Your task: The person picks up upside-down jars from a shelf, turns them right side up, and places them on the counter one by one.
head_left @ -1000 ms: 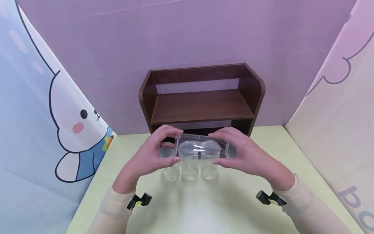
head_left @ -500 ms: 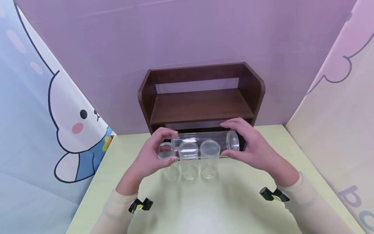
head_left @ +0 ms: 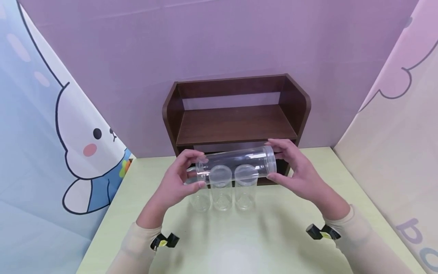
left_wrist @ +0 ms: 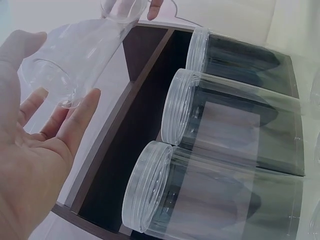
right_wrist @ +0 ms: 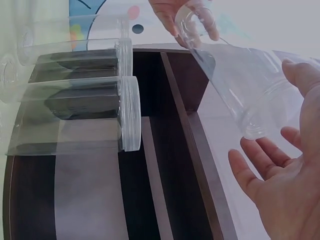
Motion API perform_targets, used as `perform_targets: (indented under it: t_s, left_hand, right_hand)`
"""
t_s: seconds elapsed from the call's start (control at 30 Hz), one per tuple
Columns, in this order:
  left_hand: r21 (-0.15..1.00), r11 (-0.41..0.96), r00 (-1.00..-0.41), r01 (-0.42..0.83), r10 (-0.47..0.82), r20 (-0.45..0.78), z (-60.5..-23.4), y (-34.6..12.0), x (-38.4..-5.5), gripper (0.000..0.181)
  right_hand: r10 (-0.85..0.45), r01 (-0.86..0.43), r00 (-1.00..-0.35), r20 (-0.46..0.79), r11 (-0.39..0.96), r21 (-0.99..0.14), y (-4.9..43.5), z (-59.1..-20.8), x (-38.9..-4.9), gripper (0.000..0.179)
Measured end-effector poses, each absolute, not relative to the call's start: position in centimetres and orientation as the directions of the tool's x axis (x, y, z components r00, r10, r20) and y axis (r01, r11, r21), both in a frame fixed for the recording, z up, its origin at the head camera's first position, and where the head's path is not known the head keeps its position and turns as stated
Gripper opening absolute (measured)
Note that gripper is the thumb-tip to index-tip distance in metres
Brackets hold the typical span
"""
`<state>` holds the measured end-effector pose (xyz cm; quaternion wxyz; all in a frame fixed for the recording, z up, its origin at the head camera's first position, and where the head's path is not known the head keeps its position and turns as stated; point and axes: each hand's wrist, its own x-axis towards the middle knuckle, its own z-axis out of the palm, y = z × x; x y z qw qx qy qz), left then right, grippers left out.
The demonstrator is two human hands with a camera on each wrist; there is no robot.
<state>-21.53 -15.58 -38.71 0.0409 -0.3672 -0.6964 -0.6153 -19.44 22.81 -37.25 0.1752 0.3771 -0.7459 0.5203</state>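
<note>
A clear cylindrical jar [head_left: 236, 163] is held sideways in the air in the head view, its ridged lid end to the right and slightly raised. My left hand [head_left: 176, 177] grips its left end, thumb below and fingers above. At the lid end, my right hand [head_left: 301, 169] holds the jar between thumb and fingertips. In the right wrist view, the right fingertips [right_wrist: 250, 145] meet the jar's rim. Below stand three similar clear jars in a row: a left jar [head_left: 200, 199], a middle jar [head_left: 221, 194] and a right jar [head_left: 245, 194]. The held jar partly overlaps their tops.
A dark brown two-tier shelf [head_left: 236, 123] stands behind the jars against a purple backdrop [head_left: 219, 42]. The pale green table [head_left: 236, 236] lies under the hands. Printed cloth panels flank it, with a cartoon rabbit [head_left: 89, 163] on the left one.
My right hand has shifted right along the jar, uncovering more of its lid end. That end has risen, so the jar now slants up to the right. My left hand has moved slightly left.
</note>
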Motion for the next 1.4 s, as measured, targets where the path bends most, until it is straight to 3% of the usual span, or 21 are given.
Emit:
perform_targets:
  t_s: [0.43,0.77,1.27,1.4]
  left_hand:
    - [0.833,-0.047,-0.73,0.552,0.455,0.51,-38.7,-15.7,-21.3,0.071]
    - [0.853,-0.008,-0.733,0.522,0.506,0.454,-38.8,-15.3,-21.1,0.069]
    - [0.823,0.18,-0.745,0.538,0.558,0.365,-39.1,-14.9,-20.7,0.07]
    - [0.807,0.22,-0.741,0.548,0.575,0.346,-39.1,-14.5,-20.5,0.071]
  right_hand:
    - [-0.401,-0.707,-0.676,0.618,0.117,-0.697,22.5,-37.8,-19.5,0.088]
    - [-0.372,-0.759,-0.578,0.726,-0.083,-0.646,22.2,-38.2,-20.0,0.077]
    - [-0.307,-0.756,-0.55,0.776,-0.212,-0.62,21.8,-37.6,-20.0,0.075]
    - [-0.271,-0.744,-0.57,0.775,-0.23,-0.628,21.5,-37.5,-19.9,0.074]
